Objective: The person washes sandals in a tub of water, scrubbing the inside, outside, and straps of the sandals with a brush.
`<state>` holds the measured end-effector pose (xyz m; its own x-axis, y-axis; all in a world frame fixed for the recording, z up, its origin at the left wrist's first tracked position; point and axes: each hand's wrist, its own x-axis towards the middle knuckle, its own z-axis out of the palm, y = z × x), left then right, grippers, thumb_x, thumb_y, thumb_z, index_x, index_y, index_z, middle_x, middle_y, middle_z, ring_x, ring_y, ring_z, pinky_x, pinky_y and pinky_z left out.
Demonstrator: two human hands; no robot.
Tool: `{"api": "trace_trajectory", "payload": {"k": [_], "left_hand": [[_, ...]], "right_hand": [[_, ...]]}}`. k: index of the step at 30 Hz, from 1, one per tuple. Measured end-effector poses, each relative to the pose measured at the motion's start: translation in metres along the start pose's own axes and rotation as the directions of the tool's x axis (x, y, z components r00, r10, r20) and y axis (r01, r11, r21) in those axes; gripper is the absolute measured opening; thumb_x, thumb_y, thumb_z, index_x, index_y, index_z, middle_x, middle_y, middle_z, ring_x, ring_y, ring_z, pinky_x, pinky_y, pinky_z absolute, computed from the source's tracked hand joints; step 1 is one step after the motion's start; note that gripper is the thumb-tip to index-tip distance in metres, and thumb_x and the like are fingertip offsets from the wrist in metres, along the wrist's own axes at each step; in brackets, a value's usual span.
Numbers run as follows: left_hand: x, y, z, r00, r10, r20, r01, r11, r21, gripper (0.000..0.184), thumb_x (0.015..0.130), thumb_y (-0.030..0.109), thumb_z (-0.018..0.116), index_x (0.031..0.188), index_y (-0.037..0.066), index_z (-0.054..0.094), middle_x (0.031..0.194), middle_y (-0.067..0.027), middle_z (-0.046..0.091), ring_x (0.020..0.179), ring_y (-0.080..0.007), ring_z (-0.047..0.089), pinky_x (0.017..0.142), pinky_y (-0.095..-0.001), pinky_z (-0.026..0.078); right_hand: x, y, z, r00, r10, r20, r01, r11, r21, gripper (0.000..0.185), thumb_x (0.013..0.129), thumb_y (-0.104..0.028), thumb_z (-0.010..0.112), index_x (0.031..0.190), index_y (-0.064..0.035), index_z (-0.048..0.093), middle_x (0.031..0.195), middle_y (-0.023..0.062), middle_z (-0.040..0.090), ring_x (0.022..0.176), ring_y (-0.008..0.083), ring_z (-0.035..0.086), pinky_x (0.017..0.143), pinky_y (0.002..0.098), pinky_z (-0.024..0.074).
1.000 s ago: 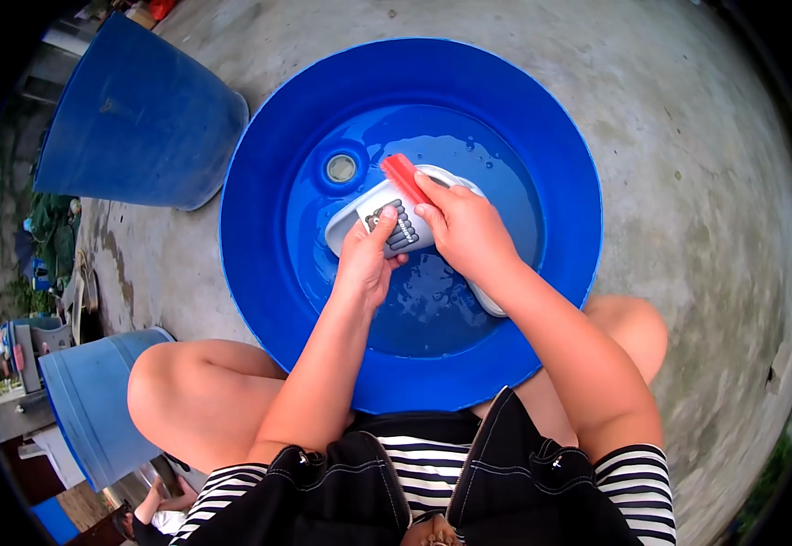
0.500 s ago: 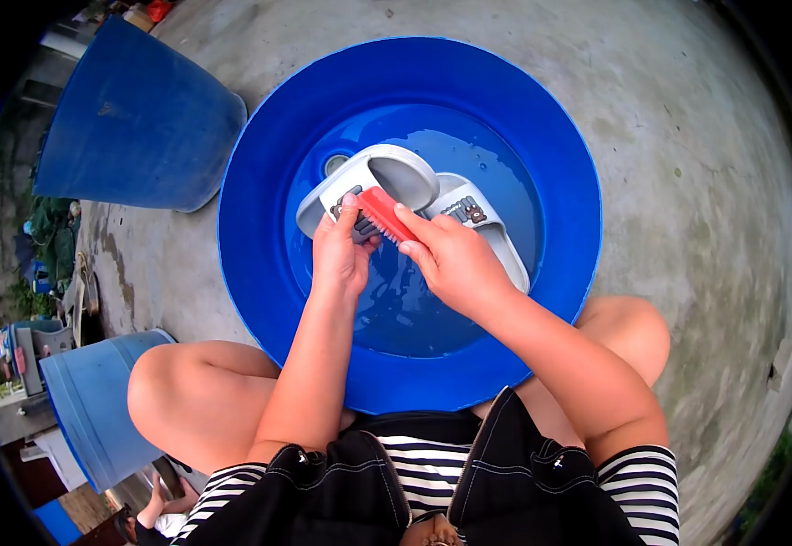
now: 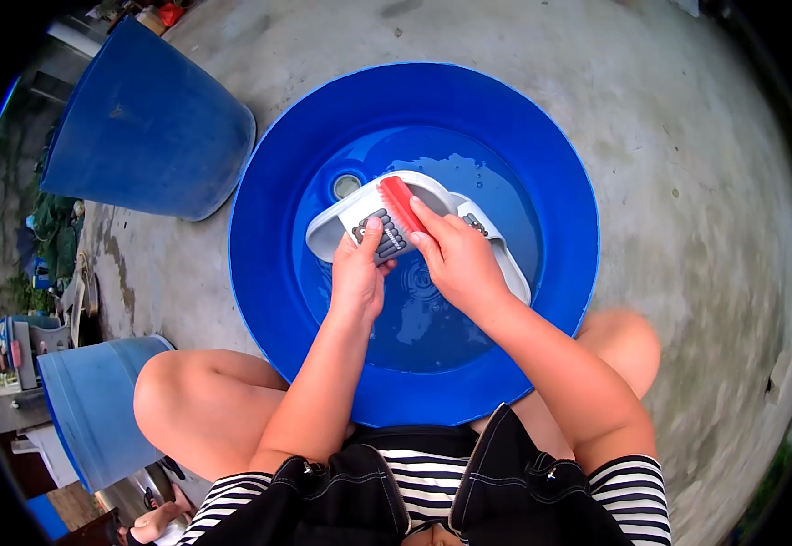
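A light grey slipper with a cartoon strap is held over a round blue tub by my left hand, its thumb on the strap. My right hand is closed on a red brush, whose pale bristles lie against the strap. A second slipper rests in the shallow water, partly hidden behind my right hand.
A tall blue bucket stands on the concrete floor at upper left. A lighter blue bucket is at lower left, near another person's bare foot. My knees flank the tub.
The brush has swung more upright and shifted up the strap. The held slipper now overlaps more of the second one. The whole view has shifted slightly, with the tub lower in it.
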<state>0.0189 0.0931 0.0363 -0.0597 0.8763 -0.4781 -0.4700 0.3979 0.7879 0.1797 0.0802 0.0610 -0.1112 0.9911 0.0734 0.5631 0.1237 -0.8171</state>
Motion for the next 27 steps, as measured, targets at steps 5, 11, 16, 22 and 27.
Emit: {"api": "trace_trajectory", "payload": {"k": [5,11,16,22,27], "left_hand": [[-0.007,-0.010,0.003,0.999,-0.016,-0.045,0.015,0.999,-0.041,0.024,0.104,0.030,0.065,0.123,0.015,0.062,0.103,0.0020,0.071,0.085,-0.0093,0.063,0.067,-0.0277,0.045],[0.005,-0.005,-0.013,0.999,0.037,-0.027,-0.036,0.999,0.020,0.022,0.104,0.031,0.064,0.121,0.016,0.063,0.103,0.0018,0.071,0.088,-0.0095,0.063,0.069,-0.0287,0.044],[-0.003,-0.008,-0.002,0.997,-0.073,-0.005,0.073,0.997,0.015,0.024,0.102,0.035,0.067,0.117,0.016,0.063,0.102,0.0025,0.070,0.087,-0.0104,0.061,0.070,-0.0321,0.046],[-0.001,-0.001,-0.002,0.997,-0.081,0.008,0.081,0.997,0.000,0.025,0.102,0.036,0.067,0.114,0.014,0.064,0.100,0.0003,0.069,0.085,-0.0118,0.061,0.067,-0.0305,0.045],[0.000,-0.003,-0.004,0.992,-0.113,0.056,0.118,0.988,-0.101,0.031,0.103,0.037,0.066,0.120,0.012,0.062,0.106,-0.0013,0.068,0.086,-0.0125,0.060,0.061,-0.0277,0.044]], "right_hand": [[0.008,0.008,0.002,1.000,0.015,-0.007,-0.015,0.999,0.029,0.042,0.103,-0.027,0.061,0.141,-0.0094,0.062,0.092,0.0221,0.066,0.084,0.0390,0.067,0.078,0.0469,0.0536],[0.006,0.008,0.003,0.996,0.002,0.090,-0.005,1.000,0.027,0.042,0.103,-0.027,0.061,0.141,-0.0102,0.062,0.095,0.0230,0.068,0.089,0.0396,0.068,0.080,0.0466,0.0539],[0.022,0.021,0.000,0.997,-0.035,-0.067,0.042,0.992,0.118,0.044,0.102,-0.028,0.063,0.141,-0.0095,0.062,0.110,0.0248,0.070,0.097,0.0393,0.070,0.085,0.0438,0.0549],[0.039,0.018,-0.041,0.969,0.045,-0.242,0.015,0.970,0.242,0.060,0.097,-0.034,0.071,0.148,-0.0056,0.054,0.122,0.0228,0.069,0.110,0.0363,0.069,0.094,0.0420,0.0529],[0.026,0.032,-0.035,0.993,-0.016,-0.119,-0.001,0.989,-0.145,0.091,0.085,-0.042,0.082,0.154,-0.0006,0.039,0.129,0.0261,0.066,0.118,0.0387,0.066,0.098,0.0439,0.0527]]}}
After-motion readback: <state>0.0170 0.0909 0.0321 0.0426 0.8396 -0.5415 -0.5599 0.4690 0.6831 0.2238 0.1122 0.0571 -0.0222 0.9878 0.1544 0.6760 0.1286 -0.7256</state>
